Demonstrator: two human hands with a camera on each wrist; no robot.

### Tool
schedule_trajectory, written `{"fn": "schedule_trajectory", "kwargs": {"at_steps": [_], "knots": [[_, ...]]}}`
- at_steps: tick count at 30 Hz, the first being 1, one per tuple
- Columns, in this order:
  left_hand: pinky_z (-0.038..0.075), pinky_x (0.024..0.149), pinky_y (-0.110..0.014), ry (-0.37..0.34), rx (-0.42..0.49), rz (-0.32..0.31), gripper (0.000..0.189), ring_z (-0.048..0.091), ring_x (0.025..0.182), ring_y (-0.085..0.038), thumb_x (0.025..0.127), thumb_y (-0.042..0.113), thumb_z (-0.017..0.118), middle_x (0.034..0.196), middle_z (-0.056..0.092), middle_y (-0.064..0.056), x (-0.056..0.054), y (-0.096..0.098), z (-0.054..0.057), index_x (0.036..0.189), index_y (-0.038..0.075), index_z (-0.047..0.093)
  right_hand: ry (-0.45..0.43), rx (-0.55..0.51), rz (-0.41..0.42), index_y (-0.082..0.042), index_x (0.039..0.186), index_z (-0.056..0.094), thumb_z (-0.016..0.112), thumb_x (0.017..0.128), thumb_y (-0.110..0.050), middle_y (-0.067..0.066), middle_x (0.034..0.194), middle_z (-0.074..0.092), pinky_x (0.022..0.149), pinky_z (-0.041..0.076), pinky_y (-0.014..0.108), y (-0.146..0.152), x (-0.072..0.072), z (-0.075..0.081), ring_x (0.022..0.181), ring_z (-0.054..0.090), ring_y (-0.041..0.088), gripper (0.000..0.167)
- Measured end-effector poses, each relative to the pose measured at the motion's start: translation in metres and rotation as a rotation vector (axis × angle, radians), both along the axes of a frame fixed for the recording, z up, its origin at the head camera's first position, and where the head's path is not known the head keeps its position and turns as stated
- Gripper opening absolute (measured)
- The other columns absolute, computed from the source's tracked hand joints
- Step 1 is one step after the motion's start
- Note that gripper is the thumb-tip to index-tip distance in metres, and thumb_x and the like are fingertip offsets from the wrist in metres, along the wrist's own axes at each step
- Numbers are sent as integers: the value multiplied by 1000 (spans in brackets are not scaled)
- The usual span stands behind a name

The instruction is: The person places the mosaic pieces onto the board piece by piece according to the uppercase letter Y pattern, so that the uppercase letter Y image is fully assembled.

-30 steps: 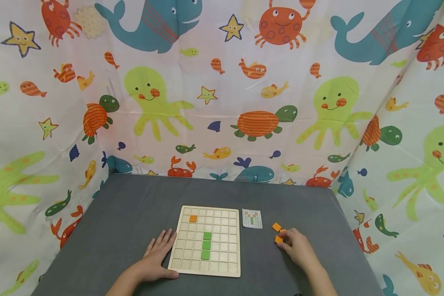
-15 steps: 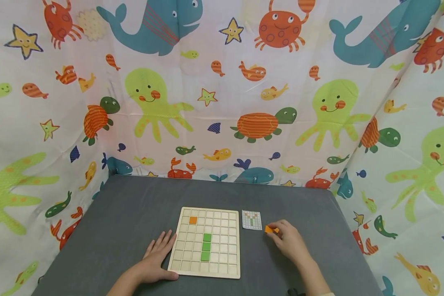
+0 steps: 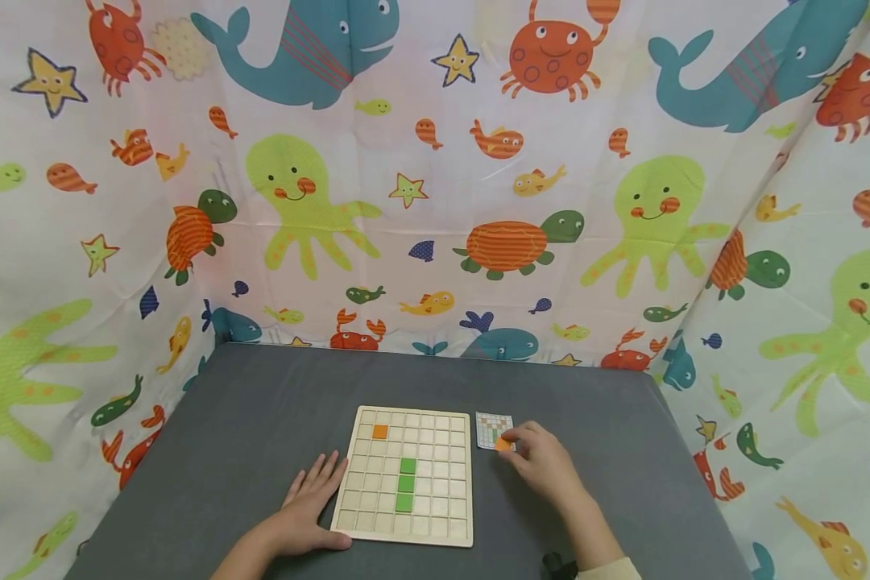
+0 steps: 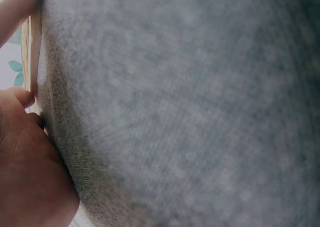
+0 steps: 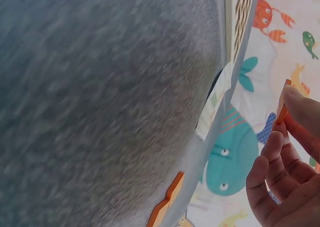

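In the head view, a pale wooden grid board (image 3: pixel 435 532) lies on the grey table. One orange tile (image 3: pixel 380 432) sits near its upper left, and a column of three green tiles (image 3: pixel 405 484) fills its middle. My left hand (image 3: pixel 308 503) rests spread along the board's left edge, thumb at the near corner. My right hand (image 3: pixel 547 463) pinches an orange square tile (image 3: pixel 503 445) between thumb and fingertips, raised over the near corner of a small pattern card (image 3: pixel 489 423). The right wrist view shows that tile (image 5: pixel 284 104) edge-on.
More orange tiles (image 5: pixel 166 199) lie on the table in the right wrist view; the right hand hides them in the head view. Cloth with sea animals (image 3: pixel 435 177) walls the table's back and sides. Something black (image 3: pixel 558 566) shows beside the right wrist.
My right hand picked up an orange tile from the loose ones and moved left with it to the pattern card. The left hand and the board stayed in place.
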State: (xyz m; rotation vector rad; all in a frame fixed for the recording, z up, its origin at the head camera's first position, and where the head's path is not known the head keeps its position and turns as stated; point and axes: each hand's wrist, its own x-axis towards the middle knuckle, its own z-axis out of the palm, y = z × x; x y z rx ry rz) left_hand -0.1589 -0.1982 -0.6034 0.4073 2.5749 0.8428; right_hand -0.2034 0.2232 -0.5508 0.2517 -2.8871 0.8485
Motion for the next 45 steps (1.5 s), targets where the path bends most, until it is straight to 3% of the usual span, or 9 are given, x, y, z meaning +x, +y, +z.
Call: {"fn": "schedule_trajectory", "kwargs": {"at_steps": [9,16,28,36,45], "knots": [[-3,119,-66,6,15,-3,126,-3,156,-41,70,69,79,170,6,-14,1,0,2,164,15,14,28,-4,54,-16,104,78,86,81,-20,-4,100,66,59,42,23,-18,-5,6,72,54,11,24],[-3,119,-67,-8,25,-8,126,-3,156,-42,70,67,80,170,6,-15,0,2,1,164,13,14,17,13,81,-17,107,77,83,84,-23,-3,104,66,59,43,22,-26,-9,3,72,50,6,24],[-5,119,-66,-7,23,-5,127,-4,156,-41,70,68,80,171,5,-14,1,-1,0,164,14,13,-7,-11,129,-18,108,77,81,87,-23,0,104,67,60,43,22,-53,-19,-4,75,55,13,22],[-4,119,-66,-3,16,-7,127,-4,156,-41,70,69,80,170,5,-14,-1,0,0,164,14,14,-4,-54,206,-15,109,77,80,88,-21,1,103,67,58,43,22,-69,-26,-2,70,50,8,22],[-5,119,-66,-11,8,-9,128,-4,156,-40,69,69,80,171,5,-13,-1,-1,-2,164,15,13,-29,-58,236,-16,112,76,77,91,-25,0,106,66,58,43,22,-85,-31,1,73,51,8,23]]}}
